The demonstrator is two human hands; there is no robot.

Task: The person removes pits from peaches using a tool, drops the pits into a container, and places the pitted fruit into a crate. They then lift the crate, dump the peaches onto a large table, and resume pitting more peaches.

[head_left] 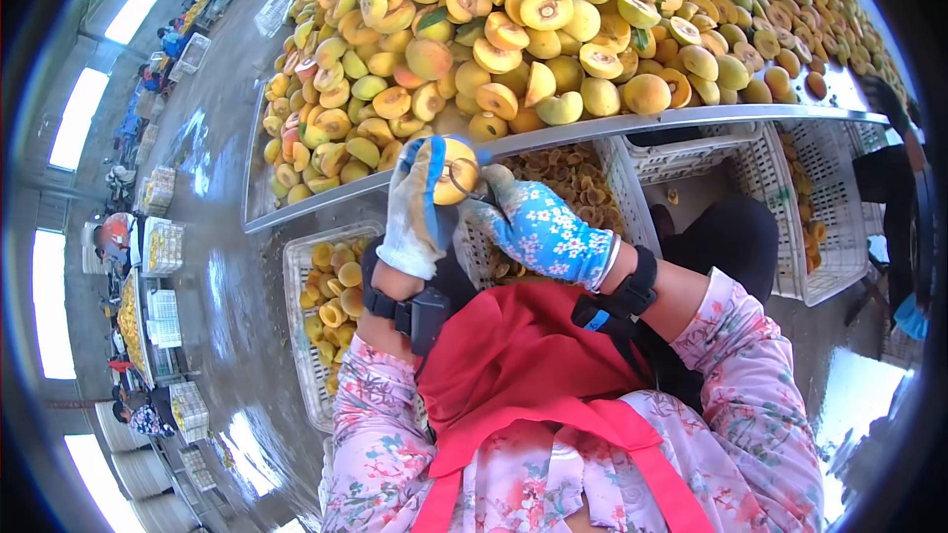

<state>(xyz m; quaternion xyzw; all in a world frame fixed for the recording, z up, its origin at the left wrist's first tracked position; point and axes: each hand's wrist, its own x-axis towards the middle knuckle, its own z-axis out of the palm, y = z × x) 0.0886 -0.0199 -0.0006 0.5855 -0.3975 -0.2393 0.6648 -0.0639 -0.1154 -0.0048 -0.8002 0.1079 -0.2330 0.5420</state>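
Observation:
My left hand, in a white glove with blue edging, is closed around a halved yellow peach. The cut face is turned toward my right hand. My right hand, in a blue flowered glove, is closed on a small pitting tool. The tool's thin dark curved loop lies against the peach's cut face; its handle is hidden in the glove. Both hands are close together at the near edge of a metal table, which is heaped with halved peaches.
Below my left forearm stands a white crate of peach halves. Under the table edge, brownish pieces fill another crate. More white crates stand at right, near another person's dark sleeve. Other people work at tables far left.

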